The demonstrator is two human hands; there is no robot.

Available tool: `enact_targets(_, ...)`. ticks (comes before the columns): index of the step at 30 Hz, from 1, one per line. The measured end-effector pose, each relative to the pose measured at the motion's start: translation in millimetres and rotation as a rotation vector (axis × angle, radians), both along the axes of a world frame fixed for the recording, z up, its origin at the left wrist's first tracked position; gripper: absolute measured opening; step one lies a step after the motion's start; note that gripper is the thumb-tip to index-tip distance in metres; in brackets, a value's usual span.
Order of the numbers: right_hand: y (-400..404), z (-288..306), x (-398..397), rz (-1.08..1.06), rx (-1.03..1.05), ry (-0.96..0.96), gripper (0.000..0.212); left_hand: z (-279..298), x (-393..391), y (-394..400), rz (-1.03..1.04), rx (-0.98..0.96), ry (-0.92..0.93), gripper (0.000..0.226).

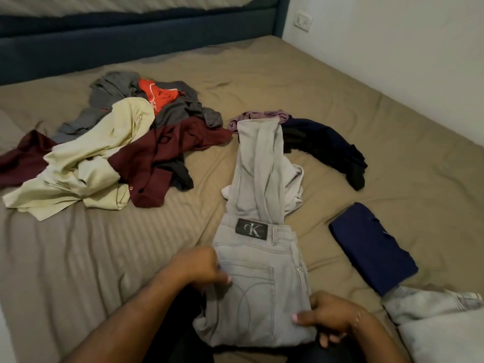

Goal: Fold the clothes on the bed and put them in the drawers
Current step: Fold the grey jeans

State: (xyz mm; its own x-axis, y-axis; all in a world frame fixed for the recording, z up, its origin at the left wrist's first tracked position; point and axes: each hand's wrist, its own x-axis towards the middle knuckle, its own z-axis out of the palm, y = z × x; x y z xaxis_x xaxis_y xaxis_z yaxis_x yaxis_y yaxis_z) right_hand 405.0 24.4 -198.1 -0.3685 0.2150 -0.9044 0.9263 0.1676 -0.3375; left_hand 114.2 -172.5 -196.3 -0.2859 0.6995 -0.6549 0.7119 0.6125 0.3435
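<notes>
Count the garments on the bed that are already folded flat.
1: the dark blue folded garment, a neat rectangle right of the light grey jeans that both hands grip. A pale denim piece at the lower right is cut off, so I cannot tell.

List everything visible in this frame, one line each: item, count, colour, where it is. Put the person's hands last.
grey jeans: 1, light grey, centre of bed, legs stretching away, waist end held
folded garment: 1, navy blue, right of the jeans
pale denim garment: 1, washed light blue, bottom right
dark clothes: small heap, navy and black, beyond the jeans to the right
purple garment: 1, under the far end of the jeans
unfolded pile: cream, maroon, grey and red-orange pieces, left; count unclear
bed sheet: 1, tan
headboard: 1, dark blue, top
wall socket: 1, white, top right
left hand: grips the jeans' left edge
right hand: grips the jeans' right edge
</notes>
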Motion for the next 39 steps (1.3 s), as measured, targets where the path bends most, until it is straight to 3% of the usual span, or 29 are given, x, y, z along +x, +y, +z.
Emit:
enact_targets(2, 7, 2, -4, -0.254, 0.219, 0.102, 0.046, 0, 4, 8, 0.144, 0.282, 0.164, 0.036)
enact_targets(4, 14, 5, -20, -0.382, 0.602, 0.289, 0.031, -3, 12, 21, 0.25, 0.515, 0.099, 0.024)
enact_targets(6, 15, 11, -54, -0.391, 0.749, 0.519, 0.017, -6, 20, 40, 0.186, 0.616, 0.081, 0.034)
enact_targets(8, 17, 11, -96, -0.357, 0.738, 0.679, 0.013, -12, 24, 62, 0.109, 0.656, 0.119, 0.05)
enact_targets(11, 23, -5, -154, -0.271, 0.788, 0.725, 0.014, -30, 32, 86, 0.021, 0.586, 0.14, 0.082)
enact_targets(13, 27, -19, -180, -0.23, 0.826, 0.613, 0.027, -48, 40, 88, -0.051, 0.432, 0.107, 0.099)
enact_targets(15, 32, -34, -195, -0.137, 0.885, 0.443, 0.03, -69, 47, 82, -0.106, 0.306, 0.089, 0.101)
enact_targets(16, 36, -40, -196, -0.105, 0.895, 0.402, 0.022, -77, 49, 79, -0.116, 0.287, 0.094, 0.1)
enact_targets(17, 43, -46, -196, -0.123, 0.863, 0.402, 0.013, -84, 49, 77, -0.118, 0.284, 0.098, 0.098)
enact_targets(19, 64, -53, -185, -0.275, 0.763, 0.454, 0.022, -91, 45, 74, -0.122, 0.292, 0.095, 0.098)
enact_targets(23, 113, -66, -140, -0.812, 0.477, 0.442, 0.017, -99, 40, 74, -0.123, 0.31, 0.048, 0.098)
enact_targets(28, 115, -74, -143, -0.717, 0.416, 0.562, 0.019, -100, 39, 75, -0.025, 0.397, 0.022, 0.092)
enact_targets(33, 97, -75, -147, -0.839, 0.311, 0.644, 0.015, -79, 22, 87, 0.446, 0.853, -0.043, 0.031)
enact_targets(36, 81, -77, -130, -1.015, 0.295, 0.619, 0.019, -70, 11, 102, 0.728, 0.805, -0.073, 0.032)
enact_targets(39, 78, -73, -121, -1.082, 0.324, 0.665, 0.021, -61, -9, 135, 0.818, 0.791, -0.085, 0.038)
